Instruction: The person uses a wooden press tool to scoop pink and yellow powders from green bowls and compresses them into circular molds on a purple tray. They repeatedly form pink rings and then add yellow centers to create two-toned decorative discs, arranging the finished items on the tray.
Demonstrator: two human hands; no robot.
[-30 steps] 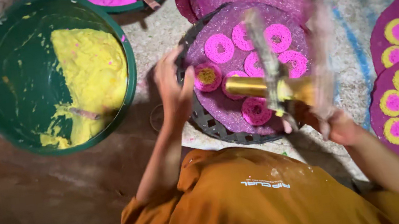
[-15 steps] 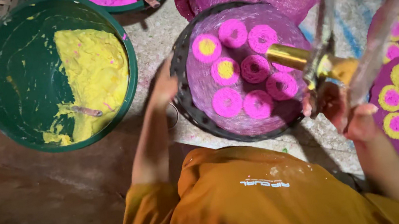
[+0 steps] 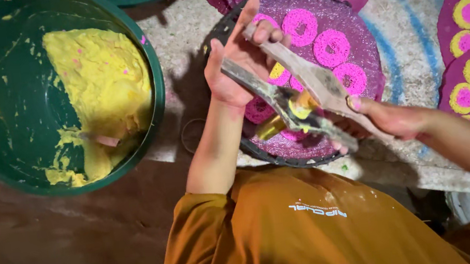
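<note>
Together, both hands hold a long two-handled press (image 3: 302, 98) above the near edge of a round woven tray (image 3: 369, 69), probably so whatever drops from it lands on the tray. The left hand (image 3: 236, 61) closes around the far ends of the grey, paste-smeared handles; the right hand (image 3: 387, 120) grips the near ends. A brass barrel (image 3: 273, 126) smeared with yellow sits between them. Pink rings (image 3: 331, 47) dot the purple tray. Left of it, a green tub (image 3: 54, 93) holds yellow dough (image 3: 100, 88).
</note>
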